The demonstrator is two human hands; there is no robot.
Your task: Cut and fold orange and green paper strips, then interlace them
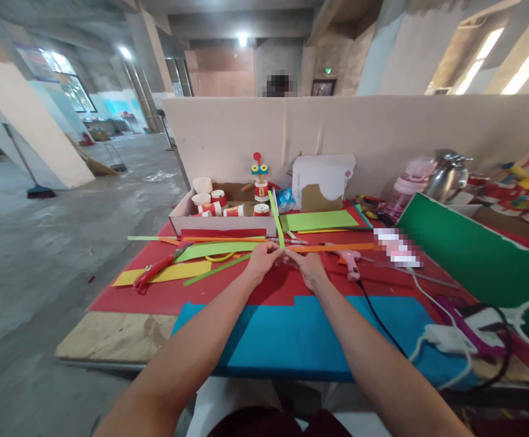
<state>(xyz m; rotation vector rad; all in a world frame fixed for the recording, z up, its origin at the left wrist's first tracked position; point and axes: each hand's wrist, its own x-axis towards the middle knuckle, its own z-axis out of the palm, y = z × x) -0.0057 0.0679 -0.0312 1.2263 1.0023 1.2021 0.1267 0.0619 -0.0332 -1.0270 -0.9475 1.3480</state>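
My left hand (263,261) and my right hand (309,267) meet over the middle of the table, fingertips pinched together. Between them they grip the lower end of a light green paper strip (275,217), which stands up and leans slightly left. An orange paper strip (337,247) runs rightward from the fingertips of my right hand; its left end is hidden at the pinch. Just right of that hand lies a pink glue gun (350,265) with a black cord. Left of my hands are red-handled scissors or pliers (155,272) on a yellow paper strip (123,278).
Behind my hands, an open box (223,226) holds several paper cups, with a cup figure (261,189) at its back right. Green sheets (319,220) lie beside it. A green board (474,255), power strip (451,338) and cables occupy the right. Blue sheet (292,340) covers the front edge.
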